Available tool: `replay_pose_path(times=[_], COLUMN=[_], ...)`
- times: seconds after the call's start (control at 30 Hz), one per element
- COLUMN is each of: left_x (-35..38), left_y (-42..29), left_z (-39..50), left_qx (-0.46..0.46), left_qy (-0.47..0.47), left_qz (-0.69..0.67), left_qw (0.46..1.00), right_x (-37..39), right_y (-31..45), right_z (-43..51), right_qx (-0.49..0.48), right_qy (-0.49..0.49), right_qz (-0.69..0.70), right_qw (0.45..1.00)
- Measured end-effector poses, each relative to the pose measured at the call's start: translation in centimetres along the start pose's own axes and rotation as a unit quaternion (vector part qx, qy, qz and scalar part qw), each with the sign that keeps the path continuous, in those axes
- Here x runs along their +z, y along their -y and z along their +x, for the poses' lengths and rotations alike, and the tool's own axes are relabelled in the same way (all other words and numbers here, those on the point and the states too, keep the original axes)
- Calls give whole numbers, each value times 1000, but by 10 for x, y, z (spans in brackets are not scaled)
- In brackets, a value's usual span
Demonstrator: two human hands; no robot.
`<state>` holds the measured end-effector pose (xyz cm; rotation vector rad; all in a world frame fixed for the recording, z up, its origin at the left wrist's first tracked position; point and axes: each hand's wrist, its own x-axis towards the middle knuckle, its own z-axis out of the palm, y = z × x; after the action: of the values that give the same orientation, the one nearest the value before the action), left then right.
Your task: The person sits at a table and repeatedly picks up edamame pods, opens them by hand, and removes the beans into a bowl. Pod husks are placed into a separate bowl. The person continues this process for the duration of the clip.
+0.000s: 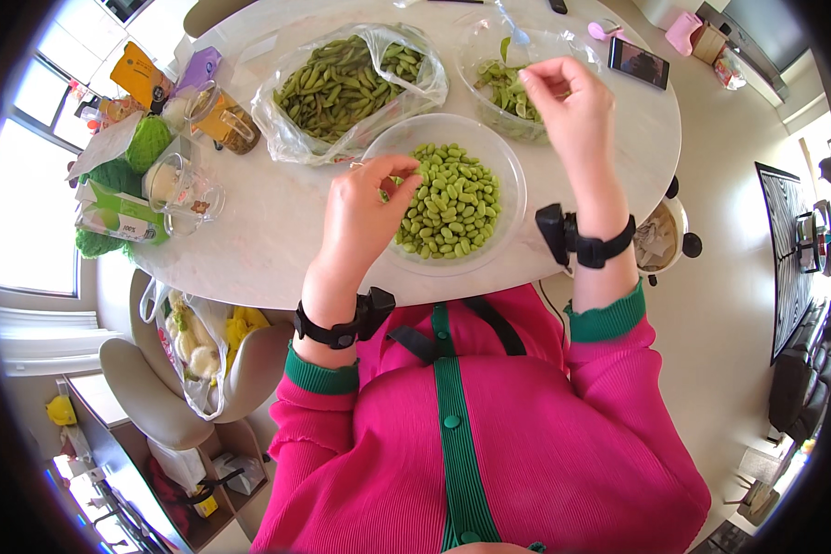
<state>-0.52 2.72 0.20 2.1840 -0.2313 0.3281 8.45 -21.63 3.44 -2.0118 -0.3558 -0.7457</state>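
Observation:
My left hand [370, 197] is over the left side of a clear plastic bowl [514, 187] of shelled green soybeans [450, 201]. Its thumb and index finger nearly meet; whether a bean lies between them is hidden. Above a clear container [481, 114] of opened pods [502, 86], my right hand [578, 97] has thumb and forefinger brought together. I cannot tell if a pod is pinched there. Behind the bowl, a clear plastic bag [287, 142] lies spread, full of unshelled edamame pods [339, 86].
Left on the table are a glass pitcher of amber drink [225, 121], a glass mug [183, 190], a green carton [121, 215] and leafy vegetables [149, 142]. A phone [638, 64] lies at right. A chair [156, 398] bears a grocery bag; a bin [658, 235] stands beside the table.

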Motion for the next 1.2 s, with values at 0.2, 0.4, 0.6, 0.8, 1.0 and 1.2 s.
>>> replay_pose_path(times=[0.2, 0.4, 0.6, 0.8, 1.0, 1.2], left_x=[-2, -31, -64, -64, -60, -66], left_y=[-6, 18, 71, 94, 97, 98], left_z=[7, 34, 92, 111, 120, 123], left_qx=[13, 59, 74, -3, 36, 53], left_qy=[47, -31, -32, 27, 27, 0], left_qz=[37, 85, 244, 406, 468, 431], left_qw=[998, 994, 966, 914, 883, 901], right_x=[0, 3, 7, 11, 15, 16], right_y=[-40, -24, 22, 47, 51, 52], right_z=[11, -7, -30, -46, -51, -53], right_qx=[-3, -19, -50, -55, -64, -70], right_qy=[48, 82, 128, 178, 190, 190], right_qz=[-230, -179, -47, -21, -17, -12], right_qw=[972, 980, 989, 982, 980, 979])
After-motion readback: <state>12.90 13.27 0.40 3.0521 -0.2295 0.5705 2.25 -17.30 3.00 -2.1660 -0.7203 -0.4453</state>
